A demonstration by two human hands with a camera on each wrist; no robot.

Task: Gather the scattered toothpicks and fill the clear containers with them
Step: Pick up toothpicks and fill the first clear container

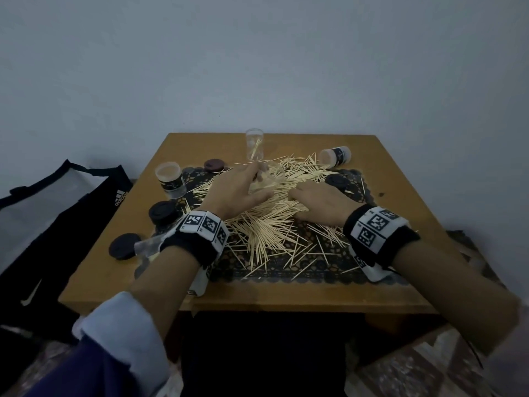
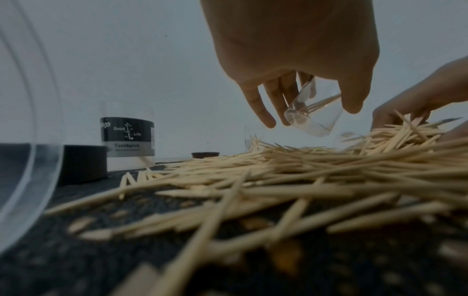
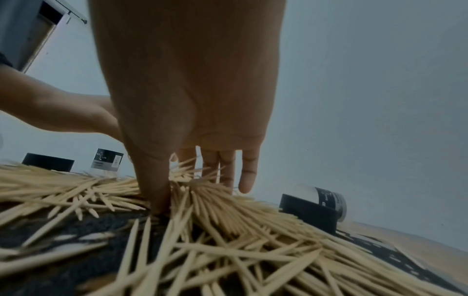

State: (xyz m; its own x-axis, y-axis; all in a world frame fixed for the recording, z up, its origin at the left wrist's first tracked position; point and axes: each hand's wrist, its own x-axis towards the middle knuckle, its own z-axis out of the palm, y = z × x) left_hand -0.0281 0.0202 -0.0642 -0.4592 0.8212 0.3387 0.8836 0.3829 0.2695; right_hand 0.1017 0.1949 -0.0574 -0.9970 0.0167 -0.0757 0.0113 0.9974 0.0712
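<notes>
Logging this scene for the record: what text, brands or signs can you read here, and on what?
"Good Life" and "Toothpick": label of the upright container; the line under them is too small to read.
"adidas": black bag left of the table.
Swoosh logo, no words: same bag, lower down.
Label on the tipped container: too blurred to read.
Square code markers, no text: both wristbands.

- The labelled container [image 2: 128,138] beside my left hand reads "Good Life" and "Toothpick" on its black-and-grey label.
- The black bag [image 1: 86,213] left of my table carries the adidas name.
</notes>
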